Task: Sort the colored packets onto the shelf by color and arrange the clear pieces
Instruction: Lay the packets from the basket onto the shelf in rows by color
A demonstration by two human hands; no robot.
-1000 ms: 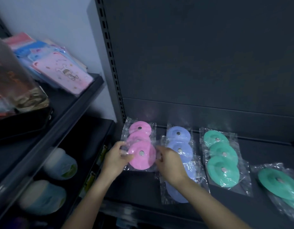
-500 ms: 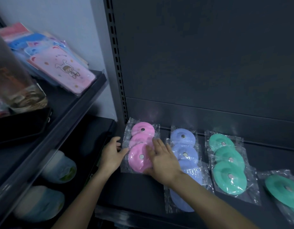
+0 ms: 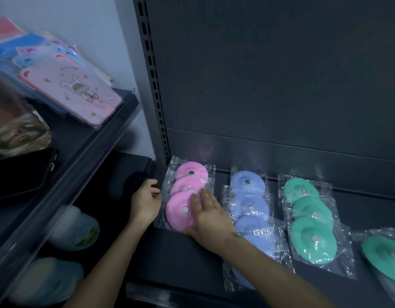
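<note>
The dark shelf [image 3: 369,210] carries three rows: blue packets [image 3: 249,207] mid-shelf, green packets [image 3: 312,218] toward the right edge, and pink packets [image 3: 187,187] in the back-left corner. The right hand [image 3: 211,221] lies flat, fingers straight, on the front pink packet. The left hand [image 3: 145,203] curls beside its left edge; whether it pinches the wrapper I cannot tell.

On the dark shelf [image 3: 358,210] lie pink packets [image 3: 187,192], blue packets [image 3: 249,205] and green packets [image 3: 307,221] — the right hand [image 3: 208,218] rests flat on the pink ones, the left hand [image 3: 145,202] just beside them.

Head view, downward, close over shelf [image 3: 214,258]
</note>
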